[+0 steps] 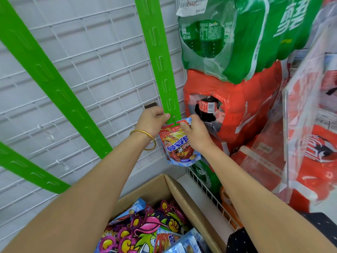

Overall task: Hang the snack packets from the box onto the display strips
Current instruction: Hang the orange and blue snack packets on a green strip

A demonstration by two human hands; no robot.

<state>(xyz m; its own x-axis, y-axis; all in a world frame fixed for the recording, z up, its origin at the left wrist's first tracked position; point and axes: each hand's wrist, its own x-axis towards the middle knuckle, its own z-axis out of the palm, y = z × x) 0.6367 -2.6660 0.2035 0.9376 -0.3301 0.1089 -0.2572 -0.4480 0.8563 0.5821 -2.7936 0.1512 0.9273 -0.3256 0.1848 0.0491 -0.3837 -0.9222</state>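
A red and blue snack packet point(177, 146) hangs at the bottom tab of the right green display strip point(160, 57). My left hand point(152, 120) pinches the lower end of that strip, thumb on its front. My right hand point(193, 132) pinches the packet's top edge beside the tab. Two more green strips point(54, 77) run down the white wire grid to the left with no packets on them. An open cardboard box point(184, 194) at the bottom holds several colourful snack packets point(145, 229).
Shrink-wrapped packs of green Sprite bottles point(235, 37) and red cola bottles point(235, 108) are stacked tight to the right of the strip. A clear plastic panel point(306, 110) stands at far right. A white wire grid wall point(87, 70) backs the strips.
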